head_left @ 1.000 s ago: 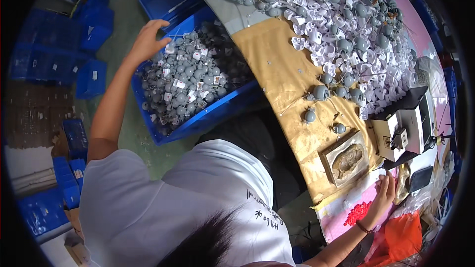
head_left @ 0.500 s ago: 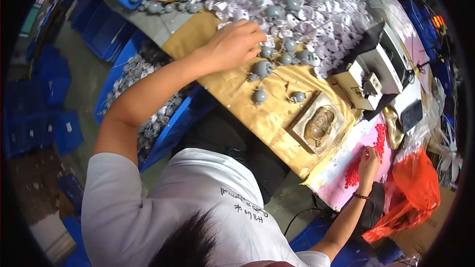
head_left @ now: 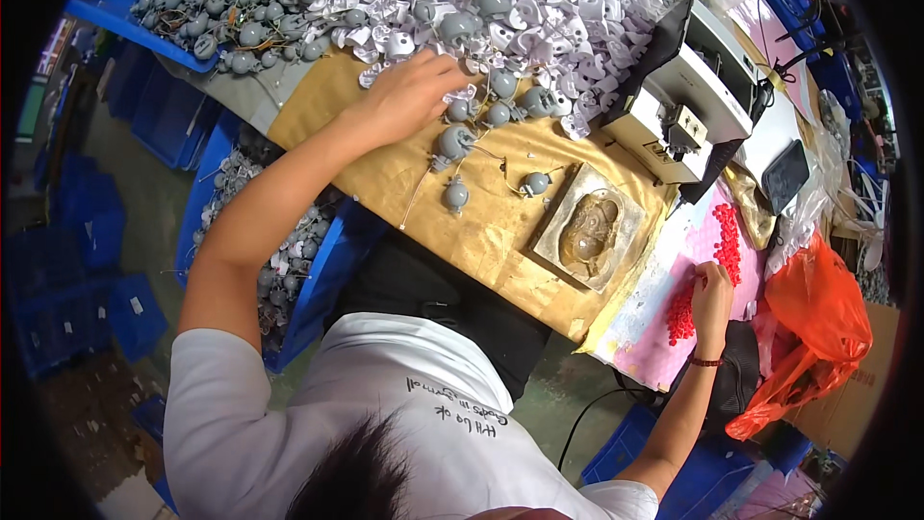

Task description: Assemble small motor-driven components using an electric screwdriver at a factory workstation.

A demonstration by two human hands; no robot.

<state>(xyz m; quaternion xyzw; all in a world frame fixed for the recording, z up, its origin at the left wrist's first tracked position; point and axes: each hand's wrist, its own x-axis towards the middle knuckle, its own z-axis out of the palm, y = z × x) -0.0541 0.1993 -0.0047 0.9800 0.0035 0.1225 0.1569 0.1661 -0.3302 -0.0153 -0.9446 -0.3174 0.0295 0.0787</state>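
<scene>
Your left hand (head_left: pixel 414 96) has moved from above one blue plastic bin (head_left: pixel 322 289) to a pile of curved white plastic pieces (head_left: pixel 500 34), too many to count. Its fingers curl down at the pile's near edge; I cannot tell whether they clamp a piece. Your right hand (head_left: pixel 712 299), fingertips bunched together, sits between two patches of tiny red pieces (head_left: pixel 727 246); I cannot tell if it pinches any. At least three round grey parts (head_left: pixel 456 195) lie on the shiny gold sheet (head_left: pixel 491 260), near one square block with an oval hollow (head_left: pixel 589 228)
</scene>
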